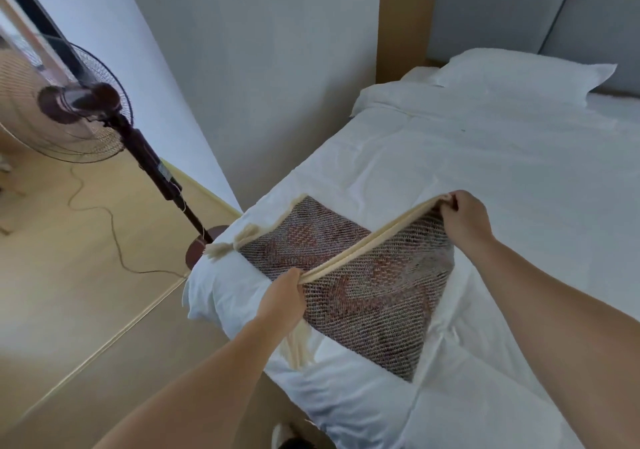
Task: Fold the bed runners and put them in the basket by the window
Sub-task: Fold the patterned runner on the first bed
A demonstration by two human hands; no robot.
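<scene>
A woven bed runner, red-brown and grey with cream edging and cream tassels, lies partly folded on the corner of the white bed. My left hand grips the doubled cream edge at its near-left end. My right hand pinches the same edge at its far end. The edge is lifted and stretched taut between both hands, above the layer that lies flat on the bed. The basket is not in view.
A standing fan on a dark pole stands on the wooden floor to the left, its cord trailing toward the bed. A white pillow lies at the grey headboard. A window frame shows at the far left.
</scene>
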